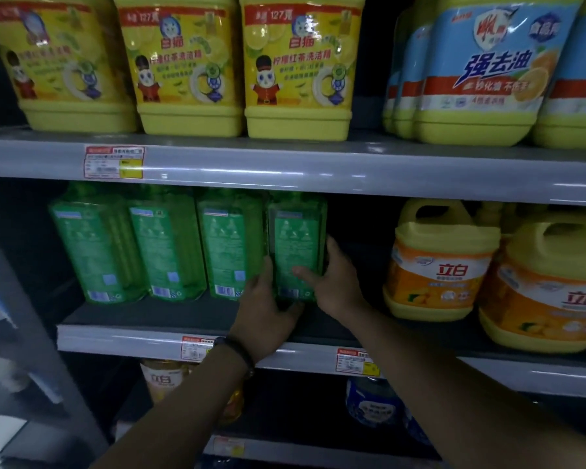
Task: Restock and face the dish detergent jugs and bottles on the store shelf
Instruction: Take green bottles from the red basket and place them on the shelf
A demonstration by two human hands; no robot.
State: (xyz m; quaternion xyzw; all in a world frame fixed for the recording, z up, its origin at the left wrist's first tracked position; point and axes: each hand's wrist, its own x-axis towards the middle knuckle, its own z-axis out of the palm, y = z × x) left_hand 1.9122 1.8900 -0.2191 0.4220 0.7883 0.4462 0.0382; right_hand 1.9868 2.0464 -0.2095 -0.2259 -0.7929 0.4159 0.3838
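A row of green detergent bottles stands on the middle shelf [183,318], back labels facing out. The rightmost green bottle [296,238] is held between both hands. My left hand [266,316] grips its lower left side and base. My right hand [335,282] grips its right side, thumb across the front label. Three other green bottles [170,245] stand to its left. Orange-and-yellow jugs [440,265] stand at the right of the same shelf.
The top shelf carries yellow jugs [186,66] and blue-labelled yellow jugs [481,69]. A dark gap lies between the held bottle and the orange jugs. The lower shelf shows a pale bottle [163,380] and a blue bottle [372,404]. A grey upright [24,299] bounds the left.
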